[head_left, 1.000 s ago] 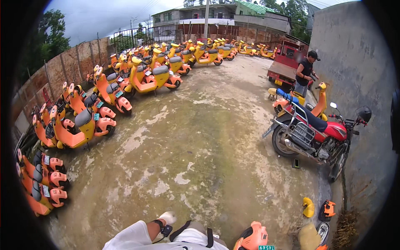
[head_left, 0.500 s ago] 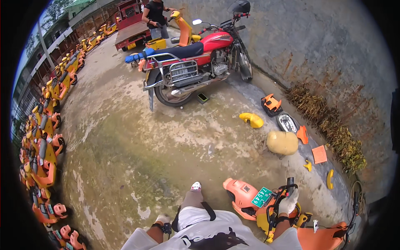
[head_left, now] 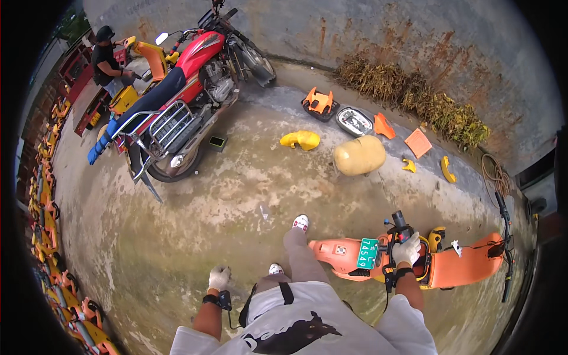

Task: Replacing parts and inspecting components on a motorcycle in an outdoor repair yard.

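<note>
In the head view my right hand (head_left: 407, 249), in a white glove, closes around a black cylinder-shaped part with a red patch (head_left: 400, 223). It rises beside the opened middle of an orange scooter (head_left: 464, 263); I cannot tell whether it belongs to the scooter or is a separate tool. A green plate (head_left: 367, 254) marks the scooter's left section, and a long black handlebar (head_left: 506, 245) with cables stands at its right end. Also gloved, my left hand (head_left: 219, 278) hangs apart from everything over the concrete, fingers curled, holding nothing visible.
Ahead lie a yellow curved cover (head_left: 300, 140), a tan rounded block (head_left: 359, 155) and several orange and yellow panels. A red motorcycle (head_left: 201, 59) stands at the left, near a person (head_left: 105, 62). Parked scooters (head_left: 44, 201) line the far left; a hose (head_left: 496, 177) lies coiled right.
My view has swung to the right, so the motorcycle and loose panels sit farther left. My right hand stays on the black part. My left hand has moved farther forward from my body.
</note>
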`<state>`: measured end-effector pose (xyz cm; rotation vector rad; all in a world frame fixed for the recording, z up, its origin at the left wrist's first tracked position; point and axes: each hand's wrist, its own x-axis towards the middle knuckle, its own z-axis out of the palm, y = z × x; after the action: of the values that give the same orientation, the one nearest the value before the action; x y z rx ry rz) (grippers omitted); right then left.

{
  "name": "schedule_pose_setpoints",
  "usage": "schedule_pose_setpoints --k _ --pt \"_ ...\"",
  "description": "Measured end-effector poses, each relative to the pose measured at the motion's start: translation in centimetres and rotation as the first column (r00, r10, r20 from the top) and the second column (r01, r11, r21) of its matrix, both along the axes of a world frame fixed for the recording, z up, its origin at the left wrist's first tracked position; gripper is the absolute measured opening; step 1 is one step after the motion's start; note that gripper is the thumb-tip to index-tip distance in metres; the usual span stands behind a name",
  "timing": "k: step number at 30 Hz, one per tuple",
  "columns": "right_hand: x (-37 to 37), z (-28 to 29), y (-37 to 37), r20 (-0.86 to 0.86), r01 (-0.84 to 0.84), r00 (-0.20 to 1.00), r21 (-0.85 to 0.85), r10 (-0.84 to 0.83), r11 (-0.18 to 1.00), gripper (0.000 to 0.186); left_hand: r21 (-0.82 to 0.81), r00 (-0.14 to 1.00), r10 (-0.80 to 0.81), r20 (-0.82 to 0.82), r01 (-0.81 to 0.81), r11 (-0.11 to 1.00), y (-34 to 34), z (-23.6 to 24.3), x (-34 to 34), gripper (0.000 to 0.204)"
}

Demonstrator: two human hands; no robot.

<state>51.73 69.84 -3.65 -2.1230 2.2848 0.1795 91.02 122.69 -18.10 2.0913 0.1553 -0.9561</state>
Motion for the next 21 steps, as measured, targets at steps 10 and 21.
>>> schedule_pose_setpoints --k 10,21 --pt "3.3 -1.3 -6.0 0.051 0.057 0.997 -0.067 -0.053 0.996 0.031 0.179 0.53 -0.847 -0.05 0.839 0.514 0.5 -4.1 9.5 0.03" --pt "3.3 -3.1 -9.3 -0.014 0.084 0.997 0.15 -0.082 0.985 0.026 0.008 0.83 -0.549 0.092 0.551 0.834 -38.4 9.3 19.1 0.026"
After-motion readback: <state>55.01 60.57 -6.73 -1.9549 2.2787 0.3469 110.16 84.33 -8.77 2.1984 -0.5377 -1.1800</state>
